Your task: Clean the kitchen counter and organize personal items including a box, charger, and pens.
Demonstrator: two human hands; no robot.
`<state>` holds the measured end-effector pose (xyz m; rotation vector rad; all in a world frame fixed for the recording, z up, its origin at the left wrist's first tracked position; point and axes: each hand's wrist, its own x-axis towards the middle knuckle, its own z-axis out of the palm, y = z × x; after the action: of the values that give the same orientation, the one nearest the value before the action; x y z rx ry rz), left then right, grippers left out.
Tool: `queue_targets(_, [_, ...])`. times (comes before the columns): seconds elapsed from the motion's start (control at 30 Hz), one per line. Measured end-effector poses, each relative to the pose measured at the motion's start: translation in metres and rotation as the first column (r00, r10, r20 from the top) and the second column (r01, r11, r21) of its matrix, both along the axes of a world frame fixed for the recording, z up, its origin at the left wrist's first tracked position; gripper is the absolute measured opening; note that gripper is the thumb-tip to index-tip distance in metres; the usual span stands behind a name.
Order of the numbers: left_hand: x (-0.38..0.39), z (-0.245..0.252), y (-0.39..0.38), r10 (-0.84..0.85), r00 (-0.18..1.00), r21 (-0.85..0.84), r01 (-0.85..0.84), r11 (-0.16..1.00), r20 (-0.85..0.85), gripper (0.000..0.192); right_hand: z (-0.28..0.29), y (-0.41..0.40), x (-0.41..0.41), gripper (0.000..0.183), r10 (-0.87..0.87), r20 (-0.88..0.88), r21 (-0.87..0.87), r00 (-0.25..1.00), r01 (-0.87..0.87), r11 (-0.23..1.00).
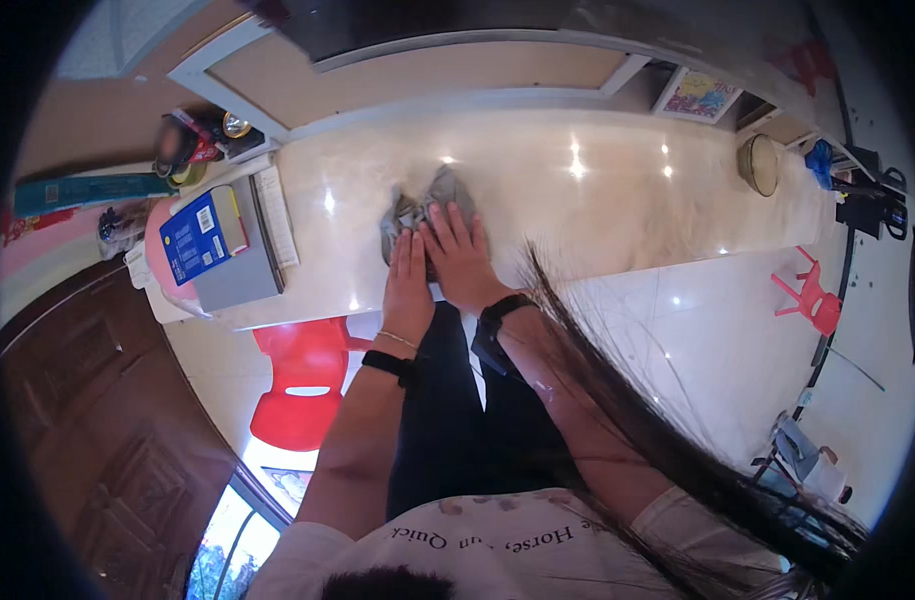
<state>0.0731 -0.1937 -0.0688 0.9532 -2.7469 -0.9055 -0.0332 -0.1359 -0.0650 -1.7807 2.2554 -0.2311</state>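
A crumpled grey cloth (450, 187) lies on the glossy cream countertop (562, 210) in front of me. My right hand (461, 262) rests flat on the cloth, its fingers stretched forward and slightly spread. Close beside it, my left hand (406, 274) also lies on the cloth, with its fingers straight and together. Neither hand is curled around the fabric. The part of the cloth under the palms is hidden.
To the left are a blue book (194, 238), a grey folder-like slab (240, 277) and a paper sheet (277, 217). A red plastic chair (292, 416) stands below the counter's edge. At the right sit a bowl-like container (757, 166) and a small red chair (821, 300).
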Motion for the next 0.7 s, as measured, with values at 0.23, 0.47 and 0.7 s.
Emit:
queue_targets(0.23, [-0.031,-0.002,0.027,-0.108,0.992,-0.118,0.115,0.986,0.062,0.056,-0.003,0.031,-0.039,0.050,0.012,0.034,-0.052,0.999,-0.010,0.999])
queue_targets(0.47, [-0.156,-0.005,0.102,-0.386,0.922,-0.114,0.387,0.915,0.029,0.050,-0.008,0.136,-0.135,0.054,-0.461,0.059,0.005,0.885,0.462,0.887])
queue_targets(0.7, [-0.223,-0.019,0.139,-0.505,0.862,-0.282,0.495,0.822,0.039,0.043,-0.024,0.174,-0.153,0.061,-0.779,0.109,-0.094,0.617,0.787,0.610])
